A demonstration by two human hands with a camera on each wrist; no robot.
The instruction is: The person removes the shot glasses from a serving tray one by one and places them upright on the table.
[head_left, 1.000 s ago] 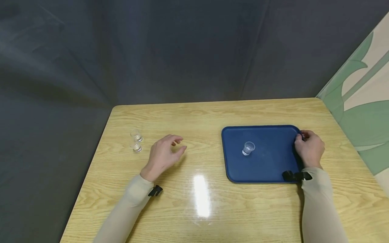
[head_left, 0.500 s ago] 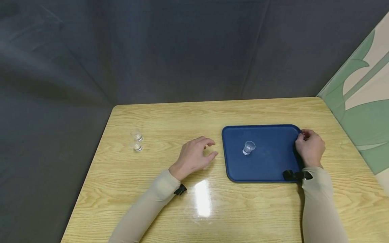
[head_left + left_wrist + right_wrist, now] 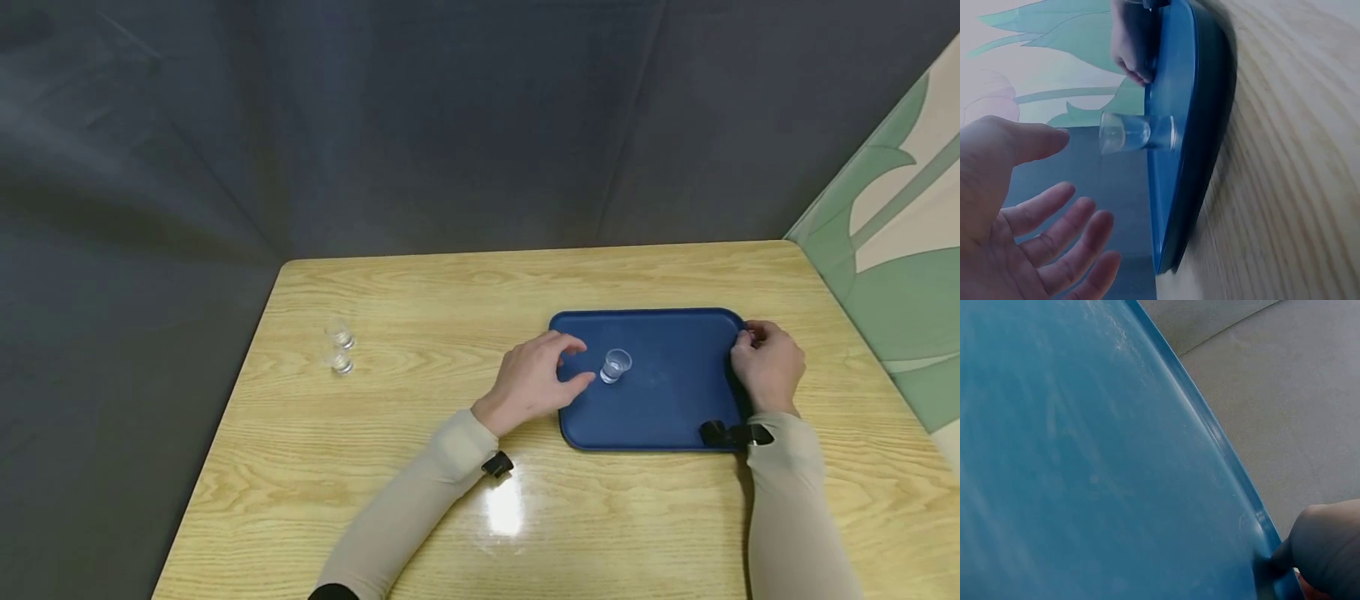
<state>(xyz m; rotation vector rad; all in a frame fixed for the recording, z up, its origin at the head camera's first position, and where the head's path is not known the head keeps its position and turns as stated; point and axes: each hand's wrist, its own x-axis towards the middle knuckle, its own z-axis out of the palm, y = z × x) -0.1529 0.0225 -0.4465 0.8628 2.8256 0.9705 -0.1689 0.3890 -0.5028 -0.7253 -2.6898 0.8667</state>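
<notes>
A small clear shot glass (image 3: pixel 617 365) stands upright on the left half of a blue tray (image 3: pixel 675 400). My left hand (image 3: pixel 534 377) reaches over the tray's left edge, thumb and fingers spread apart just left of the glass, holding nothing. In the left wrist view the glass (image 3: pixel 1138 132) shows beyond the thumb tip, with a gap between them. At the tray's far right corner my right hand (image 3: pixel 768 367) grips the rim, thumb on the inner side. The right wrist view shows that thumb (image 3: pixel 1284 555) against the tray edge.
Two more clear glasses, one (image 3: pixel 341 335) behind the other (image 3: pixel 341 361), stand on the left part of the wooden table (image 3: pixel 420 317). A dark curtain (image 3: pixel 465 125) hangs behind the table, and a leaf-patterned panel (image 3: pixel 907 317) is at the right.
My left hand has moved right across the table, from near the two glasses to over the tray's left edge. My right hand keeps its grip on the tray.
</notes>
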